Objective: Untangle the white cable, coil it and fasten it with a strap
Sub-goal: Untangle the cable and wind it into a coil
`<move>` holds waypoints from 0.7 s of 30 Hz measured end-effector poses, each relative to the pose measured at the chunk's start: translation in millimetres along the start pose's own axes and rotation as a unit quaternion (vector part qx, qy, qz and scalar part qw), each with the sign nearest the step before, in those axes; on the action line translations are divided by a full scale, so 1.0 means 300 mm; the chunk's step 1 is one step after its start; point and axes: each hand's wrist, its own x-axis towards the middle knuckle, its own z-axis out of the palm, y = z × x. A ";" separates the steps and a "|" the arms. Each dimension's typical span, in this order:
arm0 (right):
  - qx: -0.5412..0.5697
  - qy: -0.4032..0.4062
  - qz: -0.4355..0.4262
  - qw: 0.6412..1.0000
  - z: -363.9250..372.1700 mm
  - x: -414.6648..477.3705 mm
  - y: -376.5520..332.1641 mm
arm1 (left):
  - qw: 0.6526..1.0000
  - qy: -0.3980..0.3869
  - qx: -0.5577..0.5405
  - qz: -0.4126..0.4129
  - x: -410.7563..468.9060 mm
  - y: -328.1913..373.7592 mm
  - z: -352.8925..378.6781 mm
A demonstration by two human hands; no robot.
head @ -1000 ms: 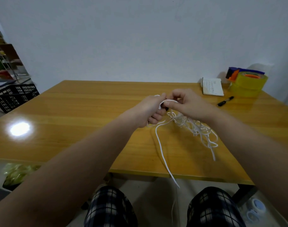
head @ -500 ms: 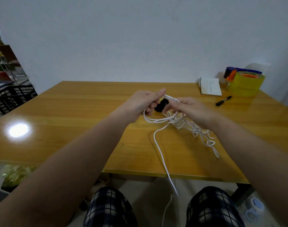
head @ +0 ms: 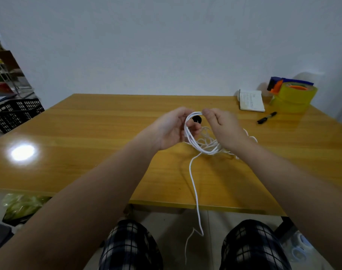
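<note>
The white cable (head: 193,178) forms a few loops above the middle of the wooden table (head: 88,137). My left hand (head: 171,127) grips the left side of the loops, fingers curled round the strands. My right hand (head: 222,126) pinches the top of the loop between thumb and fingers. A tangled heap of the same cable lies on the table under my right wrist. One loose end runs toward me, over the front table edge, and hangs between my knees. A small black thing (head: 197,119), perhaps the strap, shows through the loop between my hands.
At the back right of the table lie a white notepad (head: 251,100), a black marker (head: 266,117) and a yellow tape roll with a dispenser (head: 292,94). A black crate (head: 14,114) stands on the floor to the left. Tape rolls (head: 300,248) lie on the floor at lower right.
My hands have lifted and drawn slightly apart, and the cable between them has grown into a wider loop. The hanging end has slid a little up toward the table.
</note>
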 end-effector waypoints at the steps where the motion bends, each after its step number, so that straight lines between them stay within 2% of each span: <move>1: -0.024 -0.007 0.004 1.000 0.008 0.000 0.002 | 1.000 0.008 -0.008 -0.009 0.000 0.003 0.004; 3: -0.048 -0.021 0.006 0.999 0.022 0.002 0.002 | 0.998 0.017 -0.046 -0.038 -0.002 0.007 0.011; 5: -0.036 -0.048 -0.012 0.998 0.024 0.000 -0.002 | 0.998 0.021 -0.031 -0.044 0.002 0.002 0.007; 9: -0.027 -0.091 -0.001 0.995 -0.012 0.000 0.005 | 0.991 0.103 0.071 0.049 0.008 -0.019 -0.044; 12: -0.108 -0.093 0.016 0.990 -0.077 0.027 0.021 | 0.977 0.186 0.041 0.097 0.009 -0.029 -0.122; 14: -0.154 -0.082 0.030 0.984 -0.118 0.040 0.037 | 0.971 0.213 0.015 0.107 0.006 -0.031 -0.165; 17: -0.175 -0.042 0.047 0.983 -0.130 0.047 0.047 | 0.980 0.183 0.018 0.079 -0.010 -0.035 -0.178; 21: -0.172 0.086 0.075 0.979 -0.102 0.049 0.057 | 0.995 0.048 0.089 0.004 -0.045 -0.041 -0.123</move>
